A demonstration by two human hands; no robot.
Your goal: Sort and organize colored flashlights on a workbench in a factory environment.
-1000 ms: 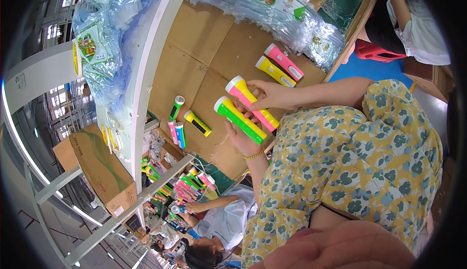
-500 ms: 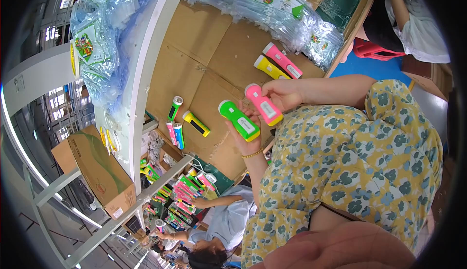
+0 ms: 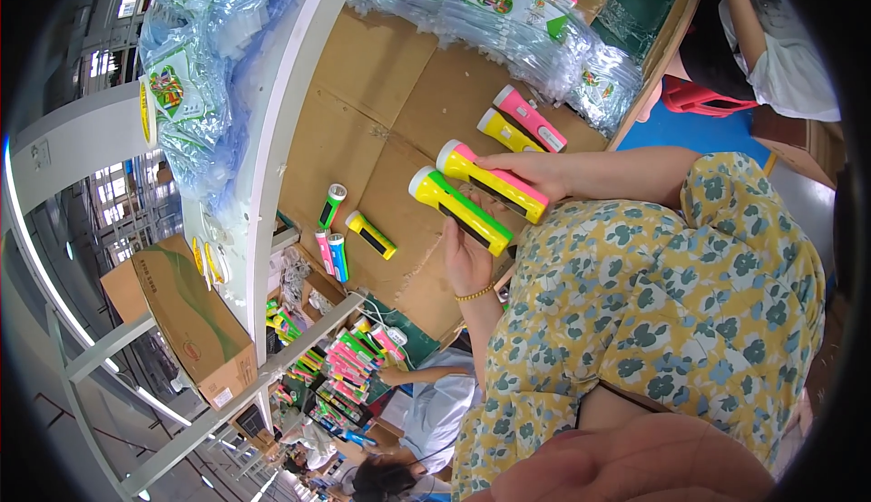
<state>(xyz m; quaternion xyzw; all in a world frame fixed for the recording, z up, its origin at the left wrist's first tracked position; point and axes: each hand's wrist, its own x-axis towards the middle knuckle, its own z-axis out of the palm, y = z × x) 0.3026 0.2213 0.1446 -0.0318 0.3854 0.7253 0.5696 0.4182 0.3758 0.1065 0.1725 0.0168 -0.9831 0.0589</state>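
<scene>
A brown cardboard box [image 3: 189, 313] sits at eight o'clock, a red plastic seat [image 3: 700, 98] at two o'clock.

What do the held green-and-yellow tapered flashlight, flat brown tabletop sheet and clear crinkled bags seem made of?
Green-and-yellow tapered flashlight: probably plastic, smooth with bright, even colour.
Flat brown sheet: apparently cardboard, matt, creased and scuffed.
Clear crinkled bags: likely thin plastic film, glossy, see-through with sharp glints.
</scene>
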